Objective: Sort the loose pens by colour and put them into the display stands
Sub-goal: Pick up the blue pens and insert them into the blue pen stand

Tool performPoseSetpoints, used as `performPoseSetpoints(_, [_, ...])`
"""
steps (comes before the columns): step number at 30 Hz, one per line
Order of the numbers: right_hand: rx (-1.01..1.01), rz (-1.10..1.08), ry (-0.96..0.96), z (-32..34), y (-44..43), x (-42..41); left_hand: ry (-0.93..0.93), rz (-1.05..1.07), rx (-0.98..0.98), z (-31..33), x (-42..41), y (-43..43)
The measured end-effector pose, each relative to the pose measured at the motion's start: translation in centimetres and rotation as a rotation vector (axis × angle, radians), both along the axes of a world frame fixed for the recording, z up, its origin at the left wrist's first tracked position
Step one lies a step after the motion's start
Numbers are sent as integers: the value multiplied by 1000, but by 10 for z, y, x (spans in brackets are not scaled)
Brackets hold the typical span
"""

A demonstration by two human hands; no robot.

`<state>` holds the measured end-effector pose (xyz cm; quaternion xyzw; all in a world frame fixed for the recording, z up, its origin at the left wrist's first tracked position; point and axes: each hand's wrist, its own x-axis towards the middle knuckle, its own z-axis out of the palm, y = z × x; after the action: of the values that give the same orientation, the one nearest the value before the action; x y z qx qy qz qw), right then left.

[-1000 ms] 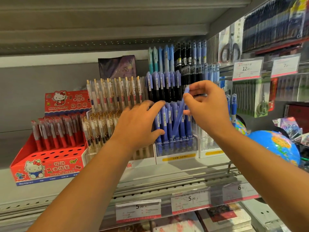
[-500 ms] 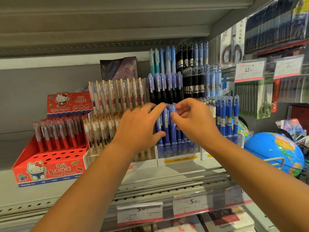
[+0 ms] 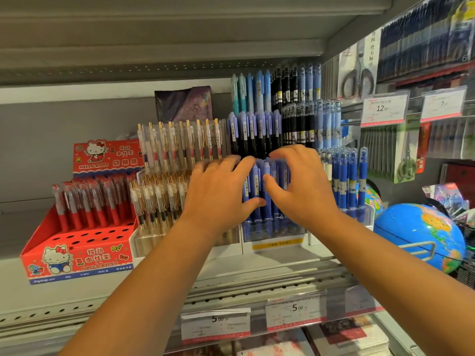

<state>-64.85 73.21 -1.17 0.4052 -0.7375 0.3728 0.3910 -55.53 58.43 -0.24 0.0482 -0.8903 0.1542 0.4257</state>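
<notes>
Shop shelf (image 3: 77, 294), blue pens (image 3: 255, 191) upright in front row of clear stand (image 3: 275, 231). Left grip (image 3: 218, 196) spread flat against them; right grip (image 3: 305, 191) curled over tops, pinching one or not, cannot tell. Steady neighbours, press straight down, keep blues together.

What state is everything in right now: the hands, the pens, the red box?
Blue pens, upright in their stand.
Left hand, fingers straight, touching those pens.
Right hand, arched over the same pens; grip unclear.
Red box, front holes empty.
Red pens, upright in the back rows.
</notes>
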Motion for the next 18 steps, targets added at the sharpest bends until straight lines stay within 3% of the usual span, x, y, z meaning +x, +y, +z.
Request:
performPoseSetpoints(6, [248, 12, -29, 0, -3, -4, 37, 31, 35, -4, -8, 9])
performPoseSetpoints(16, [247, 88, -52, 0, 2, -4, -20, 124, 58, -2, -2, 19])
performPoseSetpoints(18, [217, 79, -51, -1, 1, -1, 55, 75, 112, -4, 10, 21])
